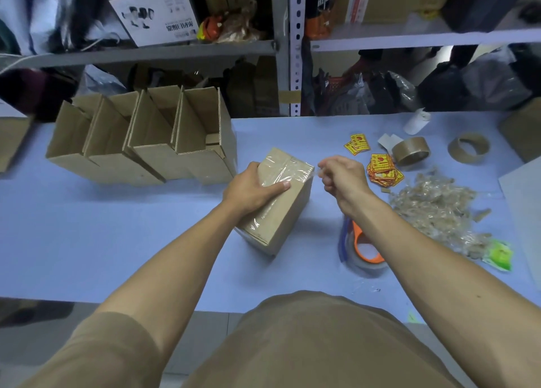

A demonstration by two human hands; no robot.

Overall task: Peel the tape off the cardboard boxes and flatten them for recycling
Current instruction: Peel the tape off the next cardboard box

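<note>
Beside the orange tape dispenser [364, 248], the sealed cardboard box [279, 200] is lying, long axis running away; left hand [253, 190] is clamping its top, right hand [342, 176] is pinching clear tape [314, 174] off its far-right corner.

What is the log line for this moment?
left hand: holds taped box | right hand: pinches clear tape | box: closed

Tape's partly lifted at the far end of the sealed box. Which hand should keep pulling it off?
The right hand. It already pinches the clear tape at the box's far edge, beside the pile of peeled tape. The left hand lies over the sealed box, steadying it.
</note>
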